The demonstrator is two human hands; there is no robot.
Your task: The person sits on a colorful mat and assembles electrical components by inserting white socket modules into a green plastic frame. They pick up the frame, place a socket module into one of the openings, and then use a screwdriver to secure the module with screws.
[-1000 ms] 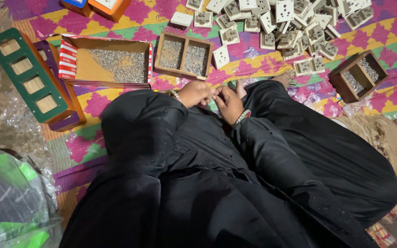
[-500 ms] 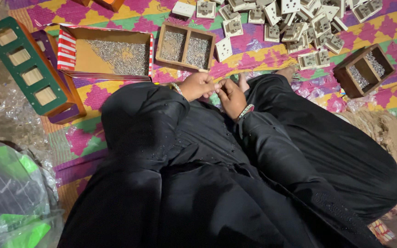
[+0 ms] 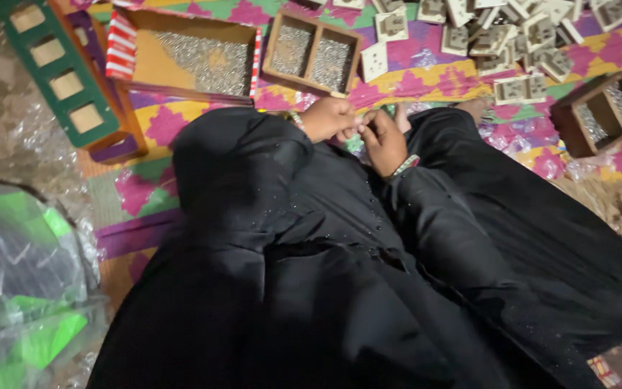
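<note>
A green frame with square openings (image 3: 57,68) lies on a patterned mat (image 3: 426,75) beside a red-striped tray of small metal pieces (image 3: 188,57), a two-compartment wooden box (image 3: 312,52) and clear plastic bags (image 3: 23,281)

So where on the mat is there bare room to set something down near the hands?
Bare patterned mat shows between the two-compartment wooden tray and the heap of white socket plates, and a pink patch below the striped cardboard box. It is crowded around the heap and where the left hand and right hand meet.
</note>
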